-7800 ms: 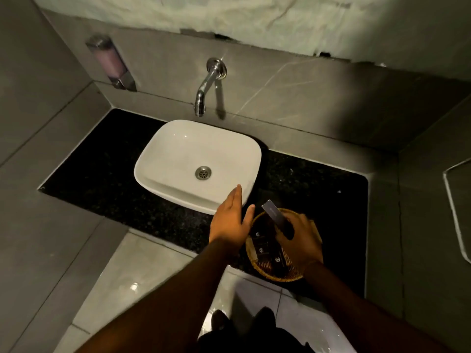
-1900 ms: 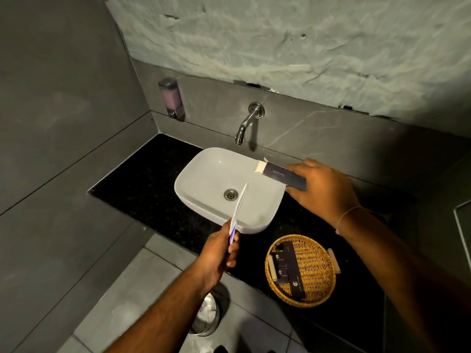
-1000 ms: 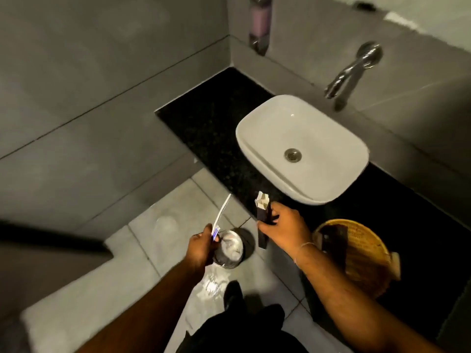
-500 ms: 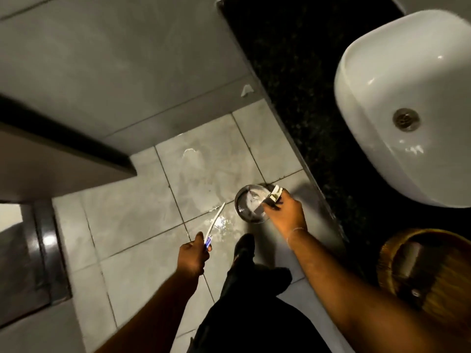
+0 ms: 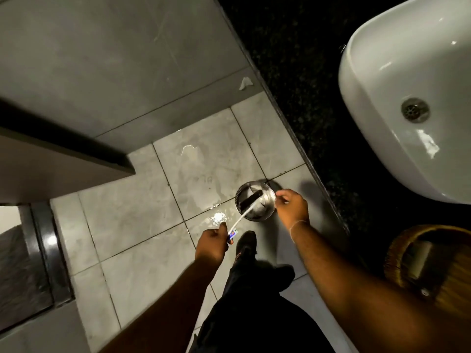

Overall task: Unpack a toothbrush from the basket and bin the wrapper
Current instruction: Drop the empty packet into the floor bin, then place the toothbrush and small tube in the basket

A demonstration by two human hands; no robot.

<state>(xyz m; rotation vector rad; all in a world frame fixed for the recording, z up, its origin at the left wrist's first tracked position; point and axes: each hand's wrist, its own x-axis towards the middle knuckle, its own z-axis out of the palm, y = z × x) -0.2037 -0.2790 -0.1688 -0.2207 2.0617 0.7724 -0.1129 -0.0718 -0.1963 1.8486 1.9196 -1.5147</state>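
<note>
My left hand (image 5: pixel 212 247) grips the white toothbrush (image 5: pixel 240 219) by its blue-marked handle end, and its shaft slants up and to the right over the bin. The small round steel bin (image 5: pixel 265 215) stands on the floor tiles below the counter edge. The dark wrapper box (image 5: pixel 251 200) lies slanted inside it. My right hand (image 5: pixel 291 208) hovers just right of the bin's rim, fingers loosely apart, holding nothing. The wicker basket (image 5: pixel 402 253) sits on the black counter at the lower right, with other dark packets blurred inside.
A white basin (image 5: pixel 387 115) fills the upper right on the black stone counter (image 5: pixel 300 72). My shoe (image 5: pixel 246 244) and dark trouser leg are right below the bin. Grey wall tiles and a door frame with a metal threshold are to the left. The floor has a wet patch.
My right hand has let go of the wrapper, which now lies in the bin, and has drawn back to the right. My left hand with the toothbrush has moved closer to the bin.
</note>
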